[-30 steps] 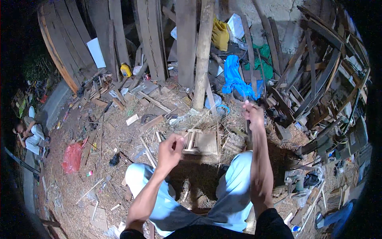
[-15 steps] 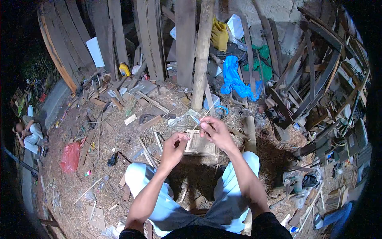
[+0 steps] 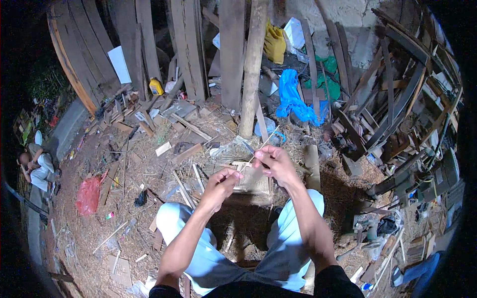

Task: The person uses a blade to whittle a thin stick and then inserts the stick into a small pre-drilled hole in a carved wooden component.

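Observation:
Above a small wooden frame or box point(image 3: 254, 186) between my knees, both hands are raised. A thin pale stick point(image 3: 271, 134) slants across them, up and to the right. My left hand point(image 3: 222, 187) is closed, pinching the stick's lower end between thumb and forefinger. My right hand point(image 3: 277, 164) is closed round a small knife point(image 3: 247, 146) whose narrow grey blade points up and left. The stick passes by the right fingers; whether they also grip it, I cannot tell. The knife's handle is hidden in the fingers.
Wood scraps and shavings cover the ground. A pole point(image 3: 252, 74) stands ahead, with a blue plastic bag point(image 3: 290, 97) to its right. A red plastic bag point(image 3: 89, 195) lies left. Piled boards point(image 3: 392, 119) fill the right side. Another person point(image 3: 39, 166) sits at far left.
The stick now leans more to the right and shows longer above my right hand. My left hand has shifted slightly right, and the knife's blade has turned a little.

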Motion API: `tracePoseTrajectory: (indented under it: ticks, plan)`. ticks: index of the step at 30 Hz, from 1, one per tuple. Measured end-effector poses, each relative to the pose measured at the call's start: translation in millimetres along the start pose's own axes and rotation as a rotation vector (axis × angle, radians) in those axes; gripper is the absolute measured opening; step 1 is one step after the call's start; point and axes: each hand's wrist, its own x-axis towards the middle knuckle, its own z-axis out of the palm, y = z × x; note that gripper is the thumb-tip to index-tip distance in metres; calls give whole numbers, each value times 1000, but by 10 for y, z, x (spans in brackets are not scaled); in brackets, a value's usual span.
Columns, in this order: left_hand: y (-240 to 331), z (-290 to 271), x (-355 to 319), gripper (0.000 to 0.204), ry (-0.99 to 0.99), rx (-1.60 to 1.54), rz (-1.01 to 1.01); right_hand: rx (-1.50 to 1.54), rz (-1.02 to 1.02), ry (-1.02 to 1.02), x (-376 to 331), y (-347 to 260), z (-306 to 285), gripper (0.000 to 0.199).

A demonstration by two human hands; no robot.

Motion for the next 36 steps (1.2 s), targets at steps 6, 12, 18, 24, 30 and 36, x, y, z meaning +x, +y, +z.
tracePoseTrajectory:
  ticks: [6,12,18,24,30,36]
  plan:
    - [-6,14,-1,12,-36,-20,-9,59,-15,46,76,8,-164,16]
    - [1,71,32,13,-26,18,8,20,-11,39,140,-31,-264,18]
    - [-96,6,57,13,60,132,65,-164,23,45,11,102,113,13]
    - [-2,53,-4,11,45,150,-47,66,-56,149,191,20,-316,18]
    - [-44,-14,-31,15,29,263,113,96,-26,178,177,20,-412,19]
    - [-46,-32,-19,14,49,205,52,84,-263,567,341,3,-910,19]
